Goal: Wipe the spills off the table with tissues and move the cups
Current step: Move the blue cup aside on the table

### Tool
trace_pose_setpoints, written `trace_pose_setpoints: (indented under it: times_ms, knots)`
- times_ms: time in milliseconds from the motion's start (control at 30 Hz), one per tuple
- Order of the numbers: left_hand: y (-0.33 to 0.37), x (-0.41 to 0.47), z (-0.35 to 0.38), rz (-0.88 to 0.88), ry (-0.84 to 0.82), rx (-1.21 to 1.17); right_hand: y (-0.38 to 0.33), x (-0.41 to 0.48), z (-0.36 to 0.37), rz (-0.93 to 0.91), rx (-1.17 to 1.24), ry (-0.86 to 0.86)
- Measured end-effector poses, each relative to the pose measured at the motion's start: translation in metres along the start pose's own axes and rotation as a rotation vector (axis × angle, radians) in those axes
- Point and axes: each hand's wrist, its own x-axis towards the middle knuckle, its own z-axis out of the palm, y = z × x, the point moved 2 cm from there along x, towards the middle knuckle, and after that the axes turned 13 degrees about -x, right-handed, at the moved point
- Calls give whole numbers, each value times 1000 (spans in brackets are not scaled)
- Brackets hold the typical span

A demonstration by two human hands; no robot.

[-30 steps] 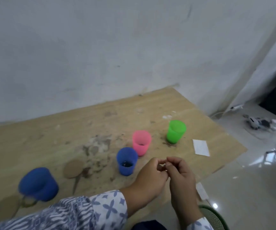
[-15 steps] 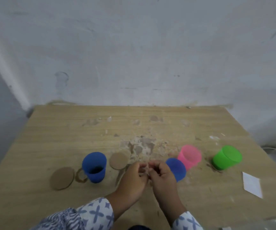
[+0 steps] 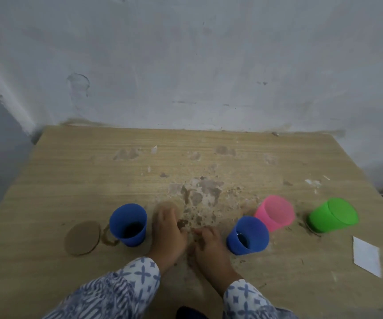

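Note:
Four plastic cups stand in a row on the wooden table (image 3: 71, 176): a blue cup (image 3: 128, 224) on the left, a second blue cup (image 3: 248, 236), a pink cup (image 3: 275, 214) and a green cup (image 3: 333, 215) on the right. Both blue cups hold dark liquid. A round brown spill (image 3: 82, 238) lies left of the first blue cup, and a smaller brown spill (image 3: 169, 204) lies under my left fingertips. My left hand (image 3: 167, 233) reaches flat over it. My right hand (image 3: 209, 245) rests beside it, fingers bent and blurred. A white tissue (image 3: 366, 256) lies at the far right.
Dried stains and crumbs (image 3: 199, 194) cover the table's middle, just beyond my hands. A brown ring mark (image 3: 110, 238) sits beside the left blue cup. A grey-white wall (image 3: 186, 65) closes off the table's far edge.
The view has swung left and now faces the table squarely. My hands, which were pinched together at the fingertips, have parted and dropped to the table between the two blue cups.

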Motion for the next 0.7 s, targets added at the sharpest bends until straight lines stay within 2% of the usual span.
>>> trace_pose_setpoints:
  times_ms: [233,400,700]
  knots:
    - [-8,30,6,-119,6,193,10,8,4,-27,-87,-17]
    - [-5,29,8,59,129,303,16,11,5,-41,-168,-49]
    - [0,20,14,194,-29,301,21,6,13,-76,-269,-54]
